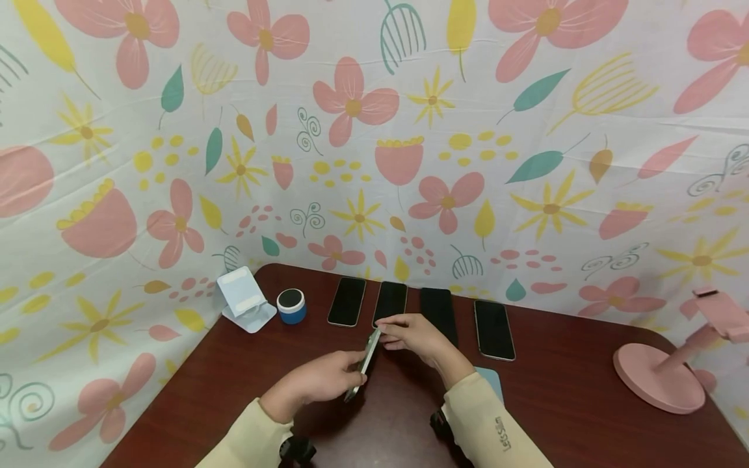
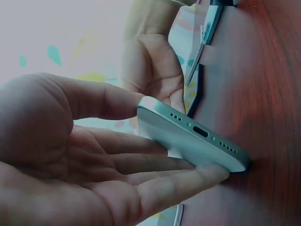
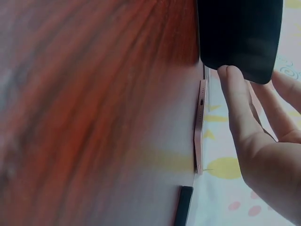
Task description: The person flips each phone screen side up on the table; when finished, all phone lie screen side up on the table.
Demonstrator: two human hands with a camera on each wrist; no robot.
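Observation:
A phone (image 1: 368, 364) with a pale green edge is held up on its long side, low over the dark red table. My left hand (image 1: 330, 377) grips its near end, thumb on the upper edge and fingers spread along the pale back. The charging port end of the phone (image 2: 202, 132) faces the left wrist camera. At the far end, my right hand (image 1: 412, 335) pinches the corner with its fingertips. Toward the right wrist camera the phone (image 3: 240, 37) shows its black screen. Part of the back is hidden by the left fingers.
Behind the hands lie a phone (image 1: 348, 301), a second phone (image 1: 391, 300), a black phone (image 1: 439, 305) and a silver-edged phone (image 1: 494, 329). A white stand (image 1: 242, 296) and blue jar (image 1: 291, 307) are left, a pink stand (image 1: 661, 377) right. A light-blue object (image 1: 490, 382) is partly under my right forearm.

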